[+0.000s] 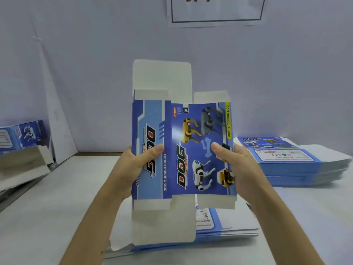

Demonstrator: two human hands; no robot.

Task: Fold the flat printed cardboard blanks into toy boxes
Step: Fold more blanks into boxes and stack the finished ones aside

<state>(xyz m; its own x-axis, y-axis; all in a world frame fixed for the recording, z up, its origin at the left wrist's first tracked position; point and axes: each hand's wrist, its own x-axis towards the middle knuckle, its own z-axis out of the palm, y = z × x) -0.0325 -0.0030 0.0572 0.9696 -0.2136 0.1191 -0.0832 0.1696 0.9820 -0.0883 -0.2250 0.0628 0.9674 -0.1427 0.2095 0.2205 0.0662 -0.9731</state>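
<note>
Blue printed blank (183, 150) is held upright above the counter (47, 217), print side toward the camera, between both hands. Left hand (141, 163) grips its left edge, with the thumb across the side panel and the fingers behind. Right hand (236, 165) grips the right edge, with the thumb on the front panel and the fingers behind. White flaps project at top and bottom. Directly below lies a stack (229, 226) of flat blanks. A second stack (298, 165) lies to the right, well apart. A folded box (24, 132) sits far left.
</note>
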